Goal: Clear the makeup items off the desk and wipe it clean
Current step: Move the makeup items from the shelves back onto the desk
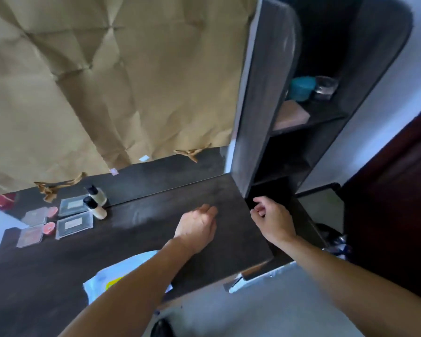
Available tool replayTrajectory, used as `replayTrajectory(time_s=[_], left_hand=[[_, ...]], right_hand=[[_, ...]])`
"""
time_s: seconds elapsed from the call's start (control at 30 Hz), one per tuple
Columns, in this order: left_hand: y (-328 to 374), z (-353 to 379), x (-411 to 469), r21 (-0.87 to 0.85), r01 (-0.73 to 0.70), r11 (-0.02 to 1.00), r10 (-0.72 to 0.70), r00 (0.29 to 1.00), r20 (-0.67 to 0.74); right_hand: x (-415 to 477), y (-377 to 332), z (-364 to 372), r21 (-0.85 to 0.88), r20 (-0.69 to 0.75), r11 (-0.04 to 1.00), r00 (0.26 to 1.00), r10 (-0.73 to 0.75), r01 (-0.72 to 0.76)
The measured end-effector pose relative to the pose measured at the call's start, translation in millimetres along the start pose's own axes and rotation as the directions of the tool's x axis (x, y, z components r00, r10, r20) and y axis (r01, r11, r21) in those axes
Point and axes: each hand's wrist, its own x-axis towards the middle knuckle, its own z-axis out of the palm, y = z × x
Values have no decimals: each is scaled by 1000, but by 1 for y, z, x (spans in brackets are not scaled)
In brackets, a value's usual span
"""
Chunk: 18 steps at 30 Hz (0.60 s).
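Note:
The dark wooden desk [141, 229] fills the middle of the view. At its far left lie a foundation bottle [96, 207] with a black cap, a clear-lidded dark palette [74, 224], a small pink round pot [49, 227] and a blush compact [31, 235]. My left hand [197, 227] hovers over the desk's right part, fingers curled loosely, holding nothing. Beyond the desk's right edge, my right hand [272, 218] is at the mouth of the lowest shelf opening, fingers bent and apart, nothing visible in it.
A tall dark shelf unit [260, 98] stands at the desk's right, with a teal jar [301, 88], a clear jar [326, 87] and a pinkish box [292, 115] on an upper shelf. A mirror behind is covered in brown paper [107, 81]. A white bag [122, 273] lies under my left forearm.

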Motion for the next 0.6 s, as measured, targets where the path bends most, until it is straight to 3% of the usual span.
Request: replayTrajectory(time_s=[0.17,0.33,0.43,0.6], left_hand=[[98,-3,42,-104,-50,993,41,996,-84],[154,-24,99,-130,-150,980,116,964,-238],[171,-48,149,-71,-157,985,131,949,-288],[181,-76,226,159,-8,987,41,979,-200]], right_hand=[[14,54,-83,2,-135,1000,991,-22,23],[50,75,-149,-15,-263,998,962,-67,65],[78,76,-182,-39,-327,997,941,-81,73],[127,71,-221,-74,-368,991,920,-131,112]])
